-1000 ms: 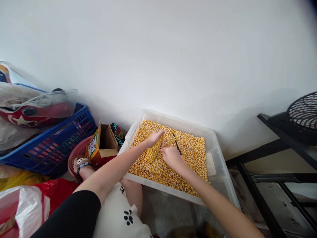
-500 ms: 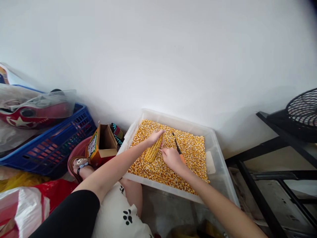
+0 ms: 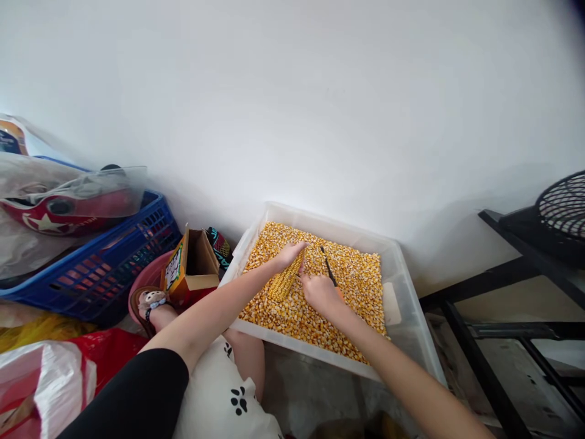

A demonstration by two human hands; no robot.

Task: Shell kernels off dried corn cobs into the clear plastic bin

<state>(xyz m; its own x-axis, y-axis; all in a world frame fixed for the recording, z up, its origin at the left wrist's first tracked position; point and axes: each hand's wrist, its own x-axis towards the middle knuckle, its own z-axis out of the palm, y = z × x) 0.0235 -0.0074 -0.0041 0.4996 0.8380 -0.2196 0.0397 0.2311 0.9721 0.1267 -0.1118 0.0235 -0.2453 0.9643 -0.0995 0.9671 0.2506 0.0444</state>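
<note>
A clear plastic bin (image 3: 414, 332) stands against the white wall, filled with loose yellow corn kernels (image 3: 354, 286). My left hand (image 3: 287, 254) grips the upper end of a corn cob (image 3: 283, 283), which slants down over the kernels. My right hand (image 3: 320, 294) rests against the cob's side and holds a thin dark tool with an orange handle (image 3: 328, 267), its tip pointing away toward the wall.
A blue crate (image 3: 98, 262) with a red item in plastic sits at left, beside a pink basin (image 3: 148, 277) and an open cardboard box (image 3: 194, 268). My sandalled foot (image 3: 150, 302) is by the basin. A black metal frame (image 3: 484, 323) and fan grille (image 3: 564, 207) stand at right.
Both hands stay on the cob with only slight shifts; my right hand has edged closer against the cob. The view has shifted slightly.
</note>
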